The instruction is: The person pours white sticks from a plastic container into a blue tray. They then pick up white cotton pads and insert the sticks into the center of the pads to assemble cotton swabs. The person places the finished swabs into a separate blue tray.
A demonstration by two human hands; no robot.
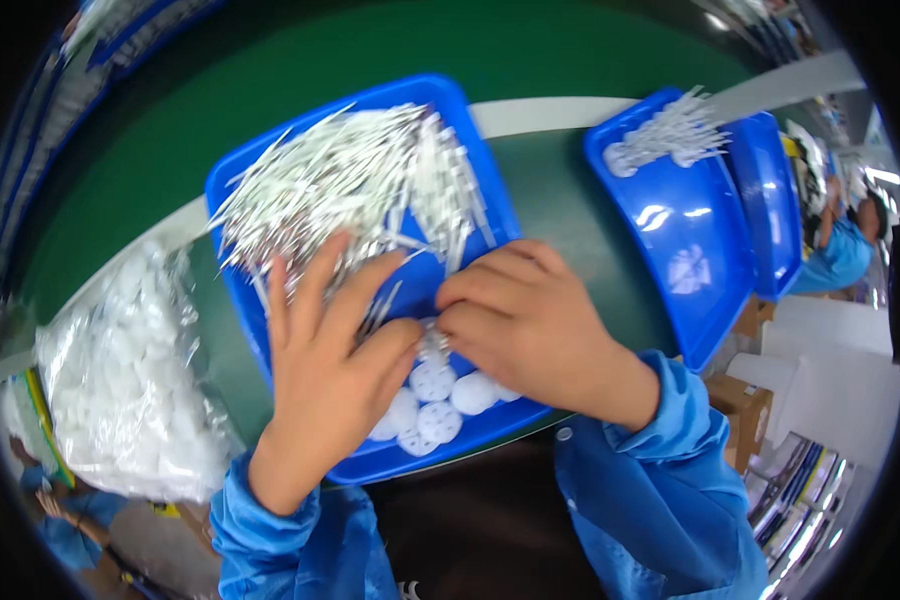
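Observation:
A blue tray (495, 215) lies before me, with a heap of thin white sticks (335, 180) in its far part. In its near part are several round white discs (438, 422), some dotted with small holes. My left hand (335, 350) is over the tray, its fingers spread at the edge of the sticks. Its thumb points at a small white piece (432, 345) between my hands. The fingers of my right hand (530, 320) are pinched at that piece, which looks like another holed disc. Fingers partly cover it.
At the left lies a clear plastic bag (135, 370) of white pieces. A second blue tray (685, 260) at the right holds discs with sticks standing out of them (670, 135). Another blue tray (770, 200) adjoins it. A person in blue (840, 255) is far right.

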